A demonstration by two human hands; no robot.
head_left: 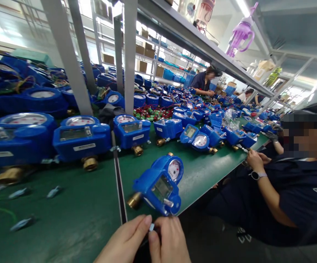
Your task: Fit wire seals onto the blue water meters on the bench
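Observation:
My left hand [127, 241] and my right hand [169, 241] meet at the bottom edge of the view, fingers pinched together on a small pale blue part [152, 227] held between them. Just beyond my hands a blue water meter [159, 184] with a dial, a small display and a brass fitting lies tilted near the front edge of the green table [87, 212]. Neither hand touches the meter.
Rows of several more blue meters [81, 140] fill the table behind. Small pale blue parts [53, 191] lie at the left. Grey shelf posts [67, 58] rise from the table. A person in dark clothes [284, 190] sits close on my right; others work further back.

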